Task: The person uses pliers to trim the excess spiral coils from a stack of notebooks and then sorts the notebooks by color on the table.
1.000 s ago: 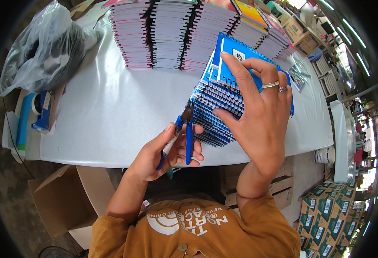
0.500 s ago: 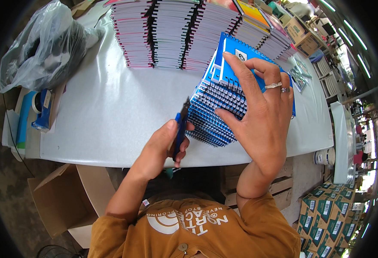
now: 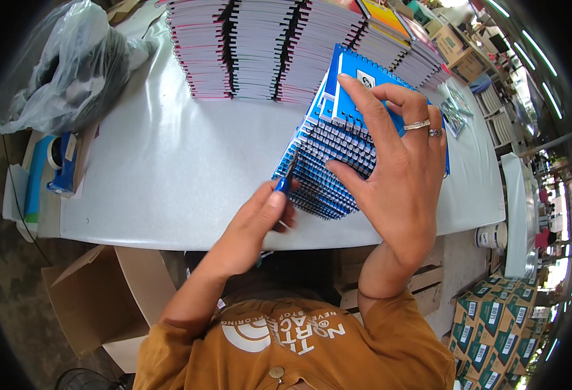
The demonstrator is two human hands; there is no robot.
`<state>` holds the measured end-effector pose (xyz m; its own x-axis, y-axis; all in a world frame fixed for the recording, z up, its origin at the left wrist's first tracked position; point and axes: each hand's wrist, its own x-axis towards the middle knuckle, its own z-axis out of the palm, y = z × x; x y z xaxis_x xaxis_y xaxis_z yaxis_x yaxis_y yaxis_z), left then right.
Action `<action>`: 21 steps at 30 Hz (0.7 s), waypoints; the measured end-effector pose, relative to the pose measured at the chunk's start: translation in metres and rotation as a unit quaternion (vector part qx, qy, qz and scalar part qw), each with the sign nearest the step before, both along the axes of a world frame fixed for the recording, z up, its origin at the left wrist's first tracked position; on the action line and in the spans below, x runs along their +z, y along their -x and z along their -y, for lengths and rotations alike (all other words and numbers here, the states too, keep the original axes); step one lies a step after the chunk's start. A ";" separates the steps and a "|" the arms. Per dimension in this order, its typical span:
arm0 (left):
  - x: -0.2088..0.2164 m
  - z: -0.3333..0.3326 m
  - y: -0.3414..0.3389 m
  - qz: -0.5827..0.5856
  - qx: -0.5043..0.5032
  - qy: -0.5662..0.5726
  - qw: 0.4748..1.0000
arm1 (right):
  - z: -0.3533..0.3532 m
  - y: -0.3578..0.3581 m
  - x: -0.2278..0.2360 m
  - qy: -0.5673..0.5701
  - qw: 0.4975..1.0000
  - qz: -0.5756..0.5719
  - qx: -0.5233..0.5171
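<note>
A tall stack of blue spiral notebooks (image 3: 338, 144) stands on the table, its coiled bindings facing me and to the left. My right hand (image 3: 396, 146) braces the top of it. The index fingertip presses near the top cover's left edge, and the thumb rests against the bound side; the other fingers bend over the cover. In my left hand (image 3: 260, 211) is a pair of small blue-handled pliers (image 3: 285, 182), gripped with the jaws pointing up at the left side of the coils. Whether the jaws touch a coil I cannot make out.
Behind stand tall piles of wire-bound books (image 3: 253, 55). A plastic bag (image 3: 71, 71) and a tape dispenser (image 3: 64, 166) are at the left. An open cardboard box (image 3: 97, 302) sits below the grey-white tabletop (image 3: 169, 175); printed cartons (image 3: 494, 325) are stacked lower right.
My left hand has moved right with the pliers, bringing their jaws from beside the stack to in front of its coils. My right hand has barely moved.
</note>
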<state>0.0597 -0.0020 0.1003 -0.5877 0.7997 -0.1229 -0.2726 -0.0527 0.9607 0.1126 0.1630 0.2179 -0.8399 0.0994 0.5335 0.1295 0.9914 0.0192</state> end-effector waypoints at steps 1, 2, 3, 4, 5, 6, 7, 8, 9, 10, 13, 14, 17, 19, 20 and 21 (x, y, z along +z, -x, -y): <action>0.000 0.002 -0.002 0.210 -0.033 -0.086 0.973 | 0.000 0.000 0.000 -0.001 1.000 -0.002 0.000; 0.001 0.002 -0.002 0.264 -0.052 -0.118 0.956 | 0.000 0.000 -0.001 -0.002 1.000 -0.005 0.000; 0.002 0.004 0.000 0.317 -0.070 -0.149 0.934 | -0.001 0.000 -0.001 -0.003 1.000 -0.007 0.001; 0.002 0.006 0.002 0.369 -0.087 -0.180 0.907 | -0.001 0.000 -0.001 -0.004 1.000 -0.007 0.001; -0.010 0.008 0.009 0.392 -0.140 -0.239 0.877 | 0.000 0.000 -0.001 -0.005 1.000 -0.008 0.002; -0.011 0.008 0.005 0.186 -0.057 -0.097 0.976 | 0.000 0.000 -0.001 -0.006 1.000 -0.008 0.003; -0.001 0.004 -0.002 -0.035 0.028 0.052 0.998 | 0.000 0.001 -0.001 -0.008 1.000 -0.008 0.002; 0.004 0.000 -0.007 -0.253 0.111 0.197 0.941 | -0.001 0.001 -0.001 -0.009 1.000 -0.008 0.002; -0.003 -0.003 -0.009 -0.345 0.159 0.231 0.896 | 0.000 0.001 -0.002 -0.011 1.000 -0.009 0.001; -0.005 -0.002 -0.007 -0.221 0.110 0.159 0.956 | 0.000 0.001 -0.001 -0.008 1.000 -0.006 0.002; -0.001 0.004 -0.004 0.269 -0.002 -0.067 0.961 | 0.000 0.000 0.000 -0.007 1.000 -0.005 0.003; -0.004 0.006 -0.002 0.306 -0.034 -0.097 0.947 | -0.001 0.000 0.000 -0.011 1.000 -0.008 0.004; -0.010 0.015 0.005 0.278 -0.079 -0.079 0.954 | 0.000 0.000 0.000 -0.011 1.000 -0.007 0.002; -0.009 0.002 -0.008 -0.159 0.097 0.137 0.973 | 0.001 0.001 0.000 -0.009 1.000 -0.006 0.002; -0.010 -0.002 -0.012 -0.369 0.177 0.235 0.882 | 0.000 0.001 0.000 -0.009 1.000 -0.006 0.003; -0.014 -0.001 -0.010 -0.333 0.146 0.202 0.910 | 0.000 0.001 -0.001 -0.009 1.000 -0.006 0.003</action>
